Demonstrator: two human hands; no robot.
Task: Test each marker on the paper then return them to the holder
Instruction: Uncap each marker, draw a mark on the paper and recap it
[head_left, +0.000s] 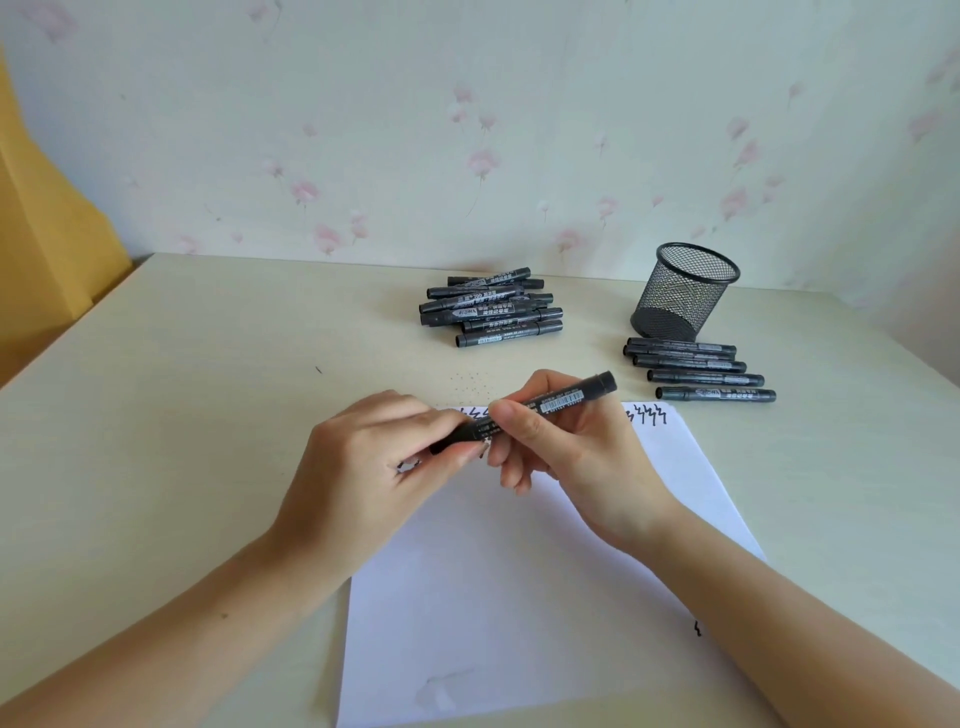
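Both hands clamp one black marker (524, 413) over paper (519, 597): left hand (374, 467) at cap end, right hand (566, 447) on barrel. Risk: a sudden cap release streaks ink on fingers or bench (208, 389), holder (683, 291) at 1 o'clock.

Two bare forearms, no sleeves; left hand (363, 457), right hand (566, 447) (short nails).

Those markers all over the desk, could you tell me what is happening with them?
A person is testing them one by one. Both hands hold one black marker above the sheet of paper: the left hand pinches its cap end, the right hand grips the barrel. Zigzag test marks line the paper's far edge. A pile of markers waits behind; a row of five lies beside the mesh holder, which looks empty.
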